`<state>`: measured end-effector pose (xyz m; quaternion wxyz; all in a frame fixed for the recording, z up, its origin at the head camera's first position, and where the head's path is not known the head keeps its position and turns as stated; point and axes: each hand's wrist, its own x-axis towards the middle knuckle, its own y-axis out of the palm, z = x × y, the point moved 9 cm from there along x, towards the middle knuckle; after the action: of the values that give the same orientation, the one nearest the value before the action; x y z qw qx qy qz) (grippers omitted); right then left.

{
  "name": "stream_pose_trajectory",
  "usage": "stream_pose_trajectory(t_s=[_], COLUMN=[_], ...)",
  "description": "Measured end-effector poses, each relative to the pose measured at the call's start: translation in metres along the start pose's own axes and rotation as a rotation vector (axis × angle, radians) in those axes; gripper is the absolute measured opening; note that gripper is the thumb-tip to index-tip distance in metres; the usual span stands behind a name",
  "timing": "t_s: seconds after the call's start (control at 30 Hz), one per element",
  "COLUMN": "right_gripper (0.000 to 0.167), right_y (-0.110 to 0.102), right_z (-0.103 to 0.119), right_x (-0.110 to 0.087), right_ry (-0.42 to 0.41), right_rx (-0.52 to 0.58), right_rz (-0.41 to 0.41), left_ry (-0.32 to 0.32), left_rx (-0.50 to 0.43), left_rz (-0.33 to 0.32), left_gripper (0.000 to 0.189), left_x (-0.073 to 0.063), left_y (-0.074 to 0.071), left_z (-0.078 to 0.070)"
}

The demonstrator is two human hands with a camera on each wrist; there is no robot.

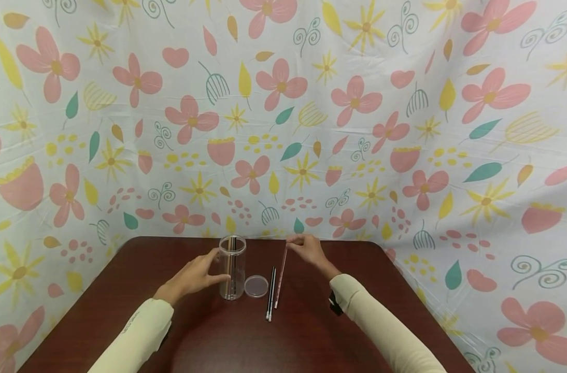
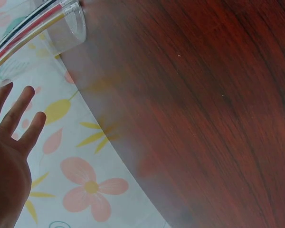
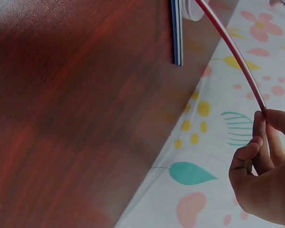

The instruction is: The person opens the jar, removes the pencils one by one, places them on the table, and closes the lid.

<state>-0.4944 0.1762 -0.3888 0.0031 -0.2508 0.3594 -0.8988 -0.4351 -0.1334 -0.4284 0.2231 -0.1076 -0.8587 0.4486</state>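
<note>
You pinch a red pencil (image 1: 281,274) by its far end in your right hand (image 1: 308,250), at 3 o'clock from the clear jar (image 1: 240,277); so slight a grip could let it pivot or drop. Its lower end slants beside two black pencils (image 1: 270,291) and might nudge them rolling across the tabletop (image 1: 227,342). Your left hand (image 1: 192,274) is spread wide at the jar's 9 o'clock, perhaps too loose to stop a knock tipping it. The upright, uncapped jar contains dark, red and yellow pencils (image 2: 26,34); its lid (image 1: 256,286) lies at 4 o'clock.
</note>
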Motion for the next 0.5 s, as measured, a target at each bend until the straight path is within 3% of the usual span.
stream_pose_trajectory(t_s=[0.5], right_gripper=[0.016], right_y=[0.025], right_z=[-0.034], right_x=[-0.014], right_ry=[0.153], right_rx=[-0.005], right_rz=[0.0], left_ry=[0.001], left_rx=[-0.032], left_rz=[0.004], left_gripper=[0.073], left_x=[0.001], left_y=[0.004], left_z=[0.006])
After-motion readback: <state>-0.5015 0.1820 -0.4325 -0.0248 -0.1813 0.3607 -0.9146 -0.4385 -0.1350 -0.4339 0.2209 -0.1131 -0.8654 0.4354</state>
